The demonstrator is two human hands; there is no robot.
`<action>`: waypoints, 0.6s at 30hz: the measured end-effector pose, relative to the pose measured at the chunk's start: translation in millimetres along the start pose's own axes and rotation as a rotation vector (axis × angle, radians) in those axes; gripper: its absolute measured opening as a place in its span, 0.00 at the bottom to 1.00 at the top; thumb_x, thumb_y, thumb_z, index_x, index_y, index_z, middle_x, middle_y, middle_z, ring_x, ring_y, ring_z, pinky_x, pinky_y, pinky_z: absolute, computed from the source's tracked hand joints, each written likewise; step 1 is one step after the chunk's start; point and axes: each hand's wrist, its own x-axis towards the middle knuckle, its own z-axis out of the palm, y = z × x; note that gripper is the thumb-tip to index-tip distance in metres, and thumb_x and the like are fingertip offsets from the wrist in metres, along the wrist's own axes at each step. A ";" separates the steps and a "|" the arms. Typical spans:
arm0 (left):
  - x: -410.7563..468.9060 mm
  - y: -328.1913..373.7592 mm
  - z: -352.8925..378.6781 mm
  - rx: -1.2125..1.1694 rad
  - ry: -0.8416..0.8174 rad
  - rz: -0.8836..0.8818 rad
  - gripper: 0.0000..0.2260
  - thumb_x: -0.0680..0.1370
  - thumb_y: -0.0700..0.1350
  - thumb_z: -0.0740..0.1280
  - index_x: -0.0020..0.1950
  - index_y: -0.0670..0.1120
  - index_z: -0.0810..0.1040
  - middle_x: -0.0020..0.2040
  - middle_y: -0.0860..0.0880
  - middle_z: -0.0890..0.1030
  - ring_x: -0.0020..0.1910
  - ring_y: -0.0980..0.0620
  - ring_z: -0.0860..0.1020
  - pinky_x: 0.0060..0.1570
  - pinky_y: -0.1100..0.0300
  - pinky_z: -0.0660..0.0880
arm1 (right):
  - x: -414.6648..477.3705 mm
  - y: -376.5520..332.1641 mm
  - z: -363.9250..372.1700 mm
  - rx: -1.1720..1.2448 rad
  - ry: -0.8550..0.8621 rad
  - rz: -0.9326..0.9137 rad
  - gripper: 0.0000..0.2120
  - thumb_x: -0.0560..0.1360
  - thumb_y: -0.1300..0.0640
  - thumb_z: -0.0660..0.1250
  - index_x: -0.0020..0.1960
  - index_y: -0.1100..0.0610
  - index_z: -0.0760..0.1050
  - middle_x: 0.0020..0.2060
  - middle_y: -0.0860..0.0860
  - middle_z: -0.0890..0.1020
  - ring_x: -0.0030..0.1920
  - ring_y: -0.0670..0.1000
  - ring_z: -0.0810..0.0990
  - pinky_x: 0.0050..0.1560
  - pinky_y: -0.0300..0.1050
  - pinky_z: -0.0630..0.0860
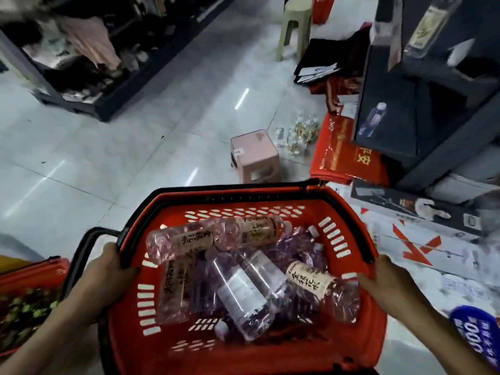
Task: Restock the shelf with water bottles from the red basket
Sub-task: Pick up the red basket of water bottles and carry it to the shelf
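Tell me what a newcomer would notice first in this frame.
The red basket fills the bottom centre, heaped with clear water bottles lying at all angles. The left hand and right hand grip its side rims. Beyond it stands a small pink stool, and the dark shelf at the right has a lone bottle lying on it.

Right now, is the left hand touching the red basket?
Touching. The head view shows the left hand gripping the red basket at its left rim, with the thumb curled over the edge and no gap between them.
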 end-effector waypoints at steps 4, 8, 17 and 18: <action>87.4 -3.6 -53.1 0.063 -0.019 0.015 0.20 0.72 0.47 0.73 0.58 0.41 0.71 0.52 0.36 0.81 0.47 0.38 0.78 0.43 0.52 0.72 | 49.5 -77.3 -14.1 0.007 -0.050 -0.033 0.13 0.75 0.52 0.69 0.55 0.59 0.76 0.49 0.59 0.83 0.47 0.59 0.82 0.45 0.50 0.76; 188.8 6.2 -101.7 0.116 -0.052 0.070 0.20 0.72 0.47 0.73 0.59 0.41 0.72 0.51 0.37 0.81 0.47 0.39 0.79 0.42 0.54 0.70 | 82.0 -168.0 -25.0 0.059 -0.086 -0.022 0.07 0.75 0.56 0.70 0.47 0.60 0.80 0.38 0.55 0.83 0.33 0.50 0.75 0.33 0.42 0.70; 406.0 99.3 -203.0 0.246 -0.063 0.276 0.21 0.71 0.47 0.76 0.60 0.40 0.74 0.51 0.37 0.81 0.46 0.40 0.78 0.44 0.53 0.69 | 160.3 -311.3 -47.2 0.214 -0.015 0.143 0.13 0.74 0.54 0.70 0.33 0.51 0.71 0.29 0.47 0.76 0.32 0.49 0.77 0.28 0.38 0.64; 426.9 117.9 -209.0 0.247 -0.072 0.299 0.22 0.72 0.47 0.75 0.61 0.41 0.74 0.52 0.36 0.81 0.47 0.40 0.78 0.45 0.53 0.69 | 167.4 -317.5 -48.5 0.234 -0.025 0.163 0.11 0.74 0.53 0.70 0.34 0.52 0.74 0.30 0.47 0.78 0.33 0.49 0.79 0.28 0.38 0.65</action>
